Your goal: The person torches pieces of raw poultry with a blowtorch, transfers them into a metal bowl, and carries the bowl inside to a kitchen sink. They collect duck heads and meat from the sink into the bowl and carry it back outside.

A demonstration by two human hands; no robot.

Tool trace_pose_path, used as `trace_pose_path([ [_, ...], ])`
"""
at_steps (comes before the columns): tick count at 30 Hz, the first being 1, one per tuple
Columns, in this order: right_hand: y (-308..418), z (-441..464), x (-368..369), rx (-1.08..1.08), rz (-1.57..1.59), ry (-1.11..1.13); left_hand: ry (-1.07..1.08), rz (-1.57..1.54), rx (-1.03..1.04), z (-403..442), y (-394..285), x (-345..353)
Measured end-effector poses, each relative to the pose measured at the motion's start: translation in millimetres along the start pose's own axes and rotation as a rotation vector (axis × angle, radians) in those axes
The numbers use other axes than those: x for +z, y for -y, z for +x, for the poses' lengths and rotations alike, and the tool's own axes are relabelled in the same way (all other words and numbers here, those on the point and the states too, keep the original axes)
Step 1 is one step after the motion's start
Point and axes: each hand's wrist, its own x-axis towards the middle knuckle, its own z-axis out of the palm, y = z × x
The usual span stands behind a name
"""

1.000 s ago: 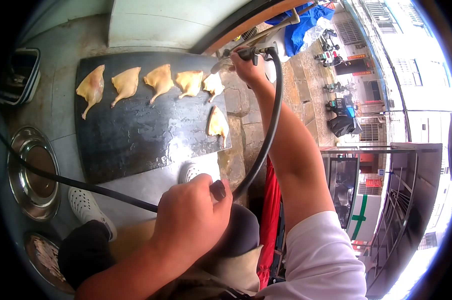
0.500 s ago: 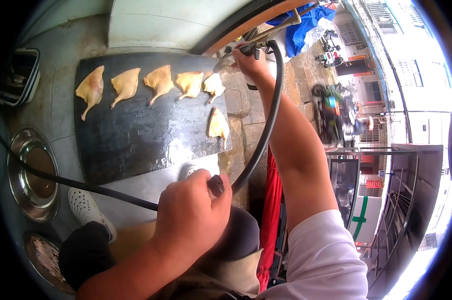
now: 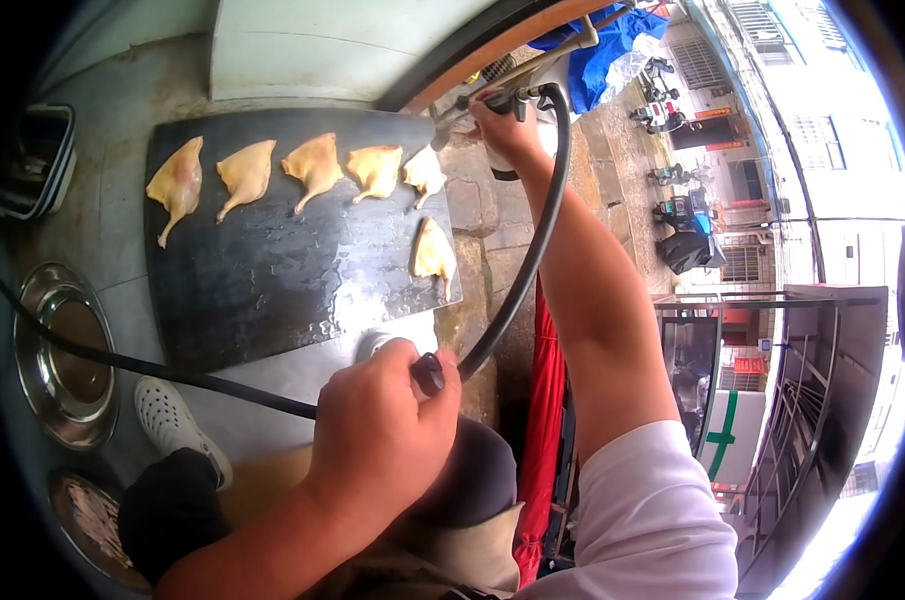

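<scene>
My right hand (image 3: 508, 130) is wrapped round a torch-like tool (image 3: 518, 100) with a metal nozzle (image 3: 453, 122) pointing left at the board's upper right corner. A black hose (image 3: 548, 230) curves down from the tool to my left hand (image 3: 383, 415), then continues left. My left hand is a fist round a small dark object (image 3: 428, 373); its fingers partly hide it. On the dark wet board (image 3: 263, 290) several pale poultry legs lie in a row, among them the leftmost leg (image 3: 177, 190). A paler leg (image 3: 425, 175) lies nearest the nozzle, with a separate leg (image 3: 434, 255) below it.
At left are a metal basin (image 3: 68, 355), a bowl of pale pieces (image 3: 93, 515) and dark bins (image 3: 38, 160). A white clog (image 3: 178, 425) stands below the board. Folded red fabric (image 3: 541, 440) is beneath my right arm. Parked scooters (image 3: 685, 225) and a metal rack (image 3: 813, 400) are at right.
A blurred scooter seen passing on the street half a second ago is out of view. The board and legs have shifted slightly left in view; both hands keep their holds.
</scene>
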Motion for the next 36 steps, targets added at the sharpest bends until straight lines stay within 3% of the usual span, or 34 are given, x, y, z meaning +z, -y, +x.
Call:
trace_pose_path([
  [16,0.0,-0.4,-6.0,0.072,0.036,-0.018,-0.022,-0.035,0.008,1.2,1.7,1.2],
  [28,16.3,2.3,3.6,0.039,0.015,-0.025,-0.065,-0.063,0.029,2.4,5.1,7.7],
  [31,-3.9,13.6,5.9,-0.084,-0.056,-0.061,-0.060,-0.061,0.032,3.6,5.6,9.0],
  [36,-0.6,10.5,4.9,-0.045,0.024,-0.057,-0.065,-0.052,0.034,5.1,7.4,11.7],
])
